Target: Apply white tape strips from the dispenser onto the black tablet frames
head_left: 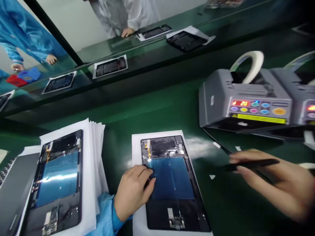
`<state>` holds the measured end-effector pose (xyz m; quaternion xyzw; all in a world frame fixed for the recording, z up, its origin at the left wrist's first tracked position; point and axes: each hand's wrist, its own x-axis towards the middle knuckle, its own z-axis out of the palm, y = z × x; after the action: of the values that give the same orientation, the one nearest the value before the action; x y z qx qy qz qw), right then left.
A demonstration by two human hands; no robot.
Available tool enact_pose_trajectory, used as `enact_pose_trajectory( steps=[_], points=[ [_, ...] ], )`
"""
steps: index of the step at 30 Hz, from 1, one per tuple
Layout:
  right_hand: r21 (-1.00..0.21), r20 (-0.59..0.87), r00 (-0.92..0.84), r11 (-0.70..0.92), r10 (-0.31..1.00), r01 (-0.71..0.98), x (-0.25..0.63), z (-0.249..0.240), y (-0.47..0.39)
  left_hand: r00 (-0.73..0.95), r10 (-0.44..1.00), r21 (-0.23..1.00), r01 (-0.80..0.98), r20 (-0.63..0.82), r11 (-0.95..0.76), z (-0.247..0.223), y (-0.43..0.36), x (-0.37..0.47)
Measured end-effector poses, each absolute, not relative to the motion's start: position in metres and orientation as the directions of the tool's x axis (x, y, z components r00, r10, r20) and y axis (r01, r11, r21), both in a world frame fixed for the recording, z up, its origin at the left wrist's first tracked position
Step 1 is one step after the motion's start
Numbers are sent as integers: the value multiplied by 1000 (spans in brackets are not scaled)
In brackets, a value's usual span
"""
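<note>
An opened tablet [172,186] with a blue panel lies on a white sheet [137,141] in front of me. My left hand [133,191] rests on the tablet's left edge, fingers curled against the blue panel. My right hand [275,183] hovers to the right above the green table and holds black tweezers [248,165] pointing left. A second opened tablet [57,183] lies on a stack of white sheets [94,157] at the left.
Two grey tape dispensers [246,101] with lit displays stand at the right. A raised conveyor [147,62] behind carries several more tablets. A person in white [128,14] and a person in blue [22,36] work across it. A grey tray [12,190] sits at far left.
</note>
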<state>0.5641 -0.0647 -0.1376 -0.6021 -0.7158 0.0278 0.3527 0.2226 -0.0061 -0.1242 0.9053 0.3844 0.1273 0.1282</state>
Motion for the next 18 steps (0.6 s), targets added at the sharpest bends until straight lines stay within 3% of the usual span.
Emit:
enact_pose_trajectory(
  steps=[3,6,8,11,18],
  points=[
    [-756,332,-122,341,935,559,513,-126,-15,666,729,211,698,160,-684,-128,12,228],
    [-947,134,-78,151,988,284,473,-132,32,659,740,130,728,137,-673,-135,26,233],
    [-985,-13,-47,-4,999,175,456,-143,50,643,757,144,743,115,-653,-141,30,234],
    [-978,-133,-6,-130,991,164,444,-157,58,618,780,208,754,97,-623,-146,31,232],
    [-952,-42,28,-48,999,301,444,-164,51,608,790,279,746,85,-604,-148,30,231]
  ],
)
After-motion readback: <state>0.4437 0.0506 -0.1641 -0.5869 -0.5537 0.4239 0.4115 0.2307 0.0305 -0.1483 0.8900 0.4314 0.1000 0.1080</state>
